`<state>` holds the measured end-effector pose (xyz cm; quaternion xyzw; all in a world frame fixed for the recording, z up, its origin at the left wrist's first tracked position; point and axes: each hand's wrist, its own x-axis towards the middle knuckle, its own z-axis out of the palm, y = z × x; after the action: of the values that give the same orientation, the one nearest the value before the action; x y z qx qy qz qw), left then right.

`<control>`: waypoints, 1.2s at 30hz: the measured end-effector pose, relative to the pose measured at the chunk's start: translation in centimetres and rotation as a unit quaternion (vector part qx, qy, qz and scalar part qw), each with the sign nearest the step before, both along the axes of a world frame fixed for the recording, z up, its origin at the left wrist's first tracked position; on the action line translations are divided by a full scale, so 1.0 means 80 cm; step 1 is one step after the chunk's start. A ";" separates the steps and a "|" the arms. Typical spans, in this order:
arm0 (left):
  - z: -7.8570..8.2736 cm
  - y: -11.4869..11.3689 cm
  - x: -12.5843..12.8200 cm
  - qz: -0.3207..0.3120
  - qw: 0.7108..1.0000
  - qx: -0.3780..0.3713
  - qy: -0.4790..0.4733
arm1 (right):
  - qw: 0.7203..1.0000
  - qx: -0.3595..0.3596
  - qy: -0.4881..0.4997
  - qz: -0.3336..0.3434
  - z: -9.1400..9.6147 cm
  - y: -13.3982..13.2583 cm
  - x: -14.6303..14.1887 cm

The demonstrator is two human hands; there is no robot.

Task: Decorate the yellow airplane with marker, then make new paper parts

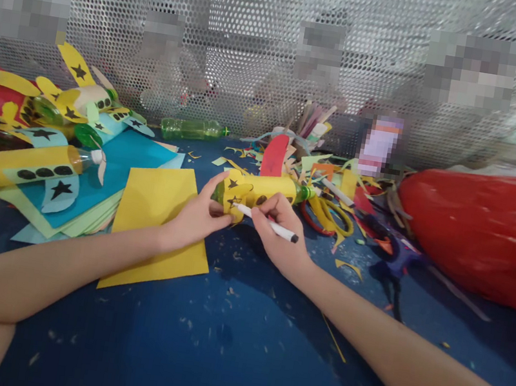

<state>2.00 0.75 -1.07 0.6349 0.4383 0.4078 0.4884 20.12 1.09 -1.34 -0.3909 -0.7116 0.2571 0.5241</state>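
A bottle plane [263, 188] wrapped in yellow paper, with black stars, a red wing and a green cap, lies on its side on the blue table [224, 344]. My left hand [198, 213] is closed around its tail end and holds it steady. My right hand [278, 235] pinches a white marker [272, 226] with a black cap. The marker's tip touches the yellow paper near a black star.
A yellow sheet [155, 222] lies under my left wrist beside a stack of coloured paper. Finished bottle planes [26, 137] crowd the left. A green bottle [192, 128], paper scraps, scissors [327, 220] and a red bag [482, 228] lie beyond. A perforated metal screen [263, 37] closes the back.
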 end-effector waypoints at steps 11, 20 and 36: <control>0.001 0.000 0.000 0.001 1.000 0.000 0.006 | 1.000 0.006 -0.004 -0.004 0.000 -0.001 0.000; 0.002 0.001 0.001 0.006 1.000 -0.002 0.024 | 1.000 -0.001 -0.004 0.000 0.000 0.001 0.000; 0.003 -0.001 0.002 0.011 1.000 -0.009 0.014 | 1.000 -0.005 0.018 -0.002 0.002 -0.003 0.001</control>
<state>2.14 0.64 -0.84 0.6316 0.4555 0.4001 0.4832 20.20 0.83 -1.22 -0.3904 -0.7001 0.2664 0.5353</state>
